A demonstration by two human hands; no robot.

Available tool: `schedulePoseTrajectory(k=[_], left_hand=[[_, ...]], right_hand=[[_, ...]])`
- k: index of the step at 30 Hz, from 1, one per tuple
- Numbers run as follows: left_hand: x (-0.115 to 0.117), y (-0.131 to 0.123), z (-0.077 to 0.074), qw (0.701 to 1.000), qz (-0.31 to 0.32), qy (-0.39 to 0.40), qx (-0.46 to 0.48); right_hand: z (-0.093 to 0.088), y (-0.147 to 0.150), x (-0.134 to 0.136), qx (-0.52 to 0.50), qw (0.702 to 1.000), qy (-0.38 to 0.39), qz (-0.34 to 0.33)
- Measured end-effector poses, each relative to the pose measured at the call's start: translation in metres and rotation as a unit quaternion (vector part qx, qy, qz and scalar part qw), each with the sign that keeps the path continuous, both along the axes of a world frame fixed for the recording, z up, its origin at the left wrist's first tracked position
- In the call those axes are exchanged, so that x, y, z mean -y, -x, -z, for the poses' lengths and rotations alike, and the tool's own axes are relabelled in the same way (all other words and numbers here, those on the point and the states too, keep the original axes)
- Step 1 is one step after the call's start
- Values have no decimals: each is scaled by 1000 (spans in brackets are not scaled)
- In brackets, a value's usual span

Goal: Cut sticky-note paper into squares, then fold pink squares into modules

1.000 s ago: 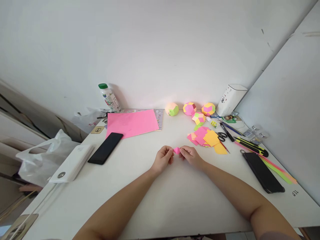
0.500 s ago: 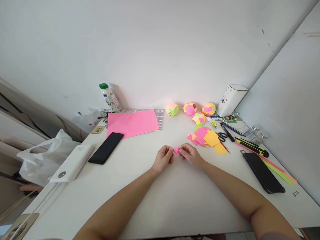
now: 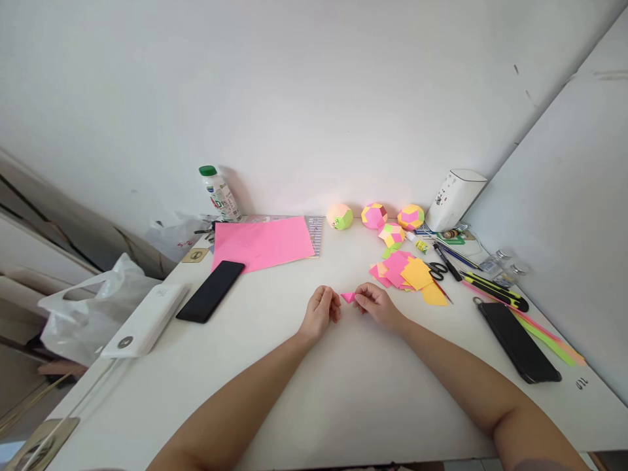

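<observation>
A small folded piece of pink paper [image 3: 348,297], roughly triangular, is pinched between the thumb and fingers of my right hand [image 3: 373,305]. My left hand [image 3: 320,311] is just left of it, its fingers curled together and a narrow gap from the paper's left tip. Nothing shows in the left fingers. Behind my right hand lies a pile of pink and orange paper pieces [image 3: 417,273]. Several paper balls of pink, yellow and green faces, one of them a multicoloured ball [image 3: 391,234], stand near the wall.
Left are a sheet of pink paper [image 3: 265,243], a black phone [image 3: 210,292], a white power bank [image 3: 142,320] and a bottle [image 3: 220,193]. Right are scissors [image 3: 436,270], a glue stick [image 3: 418,244], a yellow-black cutter [image 3: 495,291], paper strips [image 3: 549,337] and a black case [image 3: 517,340].
My left fingers have come off the pink paper and moved slightly left. My right hand still holds it, and more of its triangular shape shows. The view has shifted a little.
</observation>
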State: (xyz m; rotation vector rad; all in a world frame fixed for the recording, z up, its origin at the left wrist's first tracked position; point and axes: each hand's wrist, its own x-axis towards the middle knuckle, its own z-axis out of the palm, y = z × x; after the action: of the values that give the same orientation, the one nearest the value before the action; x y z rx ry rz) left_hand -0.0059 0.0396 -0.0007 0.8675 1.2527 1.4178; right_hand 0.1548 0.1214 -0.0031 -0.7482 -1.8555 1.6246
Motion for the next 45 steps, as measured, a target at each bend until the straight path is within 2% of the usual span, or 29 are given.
schedulePoseTrajectory(k=[4,8,12,15,18,23,27,45], left_hand=[[3,0,-1,998,33,4,-46],[7,-2,1,981,96,-44,-164],[7,-5,3,935,176,-123,-284],[7,-7,3,898,185,-167,-363],[7,-9,3,874,182,-193,-407],[5,-11,5,865,179,-203,-422],[3,-10,6,863,177,-203,-427],[3,-10,7,850,179,-199,-454]], right_hand=[[2,-1,-2,16,1000,-20,8],[3,0,-4,44,997,-51,25],[1,9,-8,85,992,-48,76],[-3,28,-16,124,986,-46,97],[-6,59,-31,138,983,-40,114],[-1,112,-57,147,981,-41,120],[1,132,-71,157,979,-46,118],[11,129,-74,162,975,-68,135]])
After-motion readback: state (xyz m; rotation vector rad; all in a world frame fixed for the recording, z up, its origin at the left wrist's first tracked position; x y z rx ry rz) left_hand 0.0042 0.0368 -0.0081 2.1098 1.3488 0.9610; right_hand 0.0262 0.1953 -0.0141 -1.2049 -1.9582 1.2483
